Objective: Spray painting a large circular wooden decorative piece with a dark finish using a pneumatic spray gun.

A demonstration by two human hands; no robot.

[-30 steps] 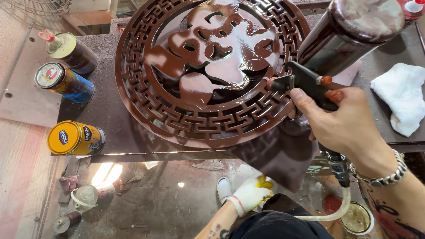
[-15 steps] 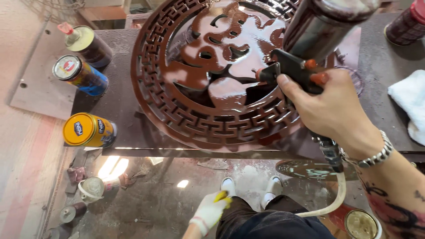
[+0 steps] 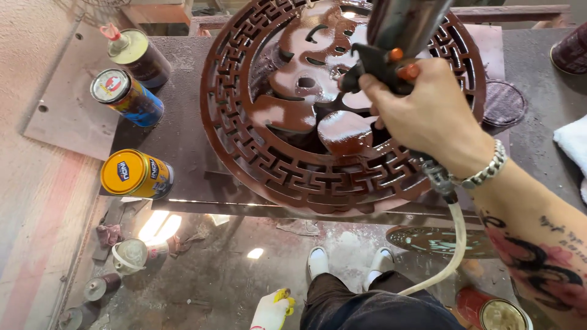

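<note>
Spray gun [image 3: 391, 58] clenched in the right hand [image 3: 428, 113] over the glossy round carving [image 3: 287, 140]; steady, even passes seem best; gloved left hand [image 3: 272, 310] hangs, its grip unclear

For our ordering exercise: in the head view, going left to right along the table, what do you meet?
Yellow-lidded can → round carved panel → right hand on the spray gun → white cloth.
</note>
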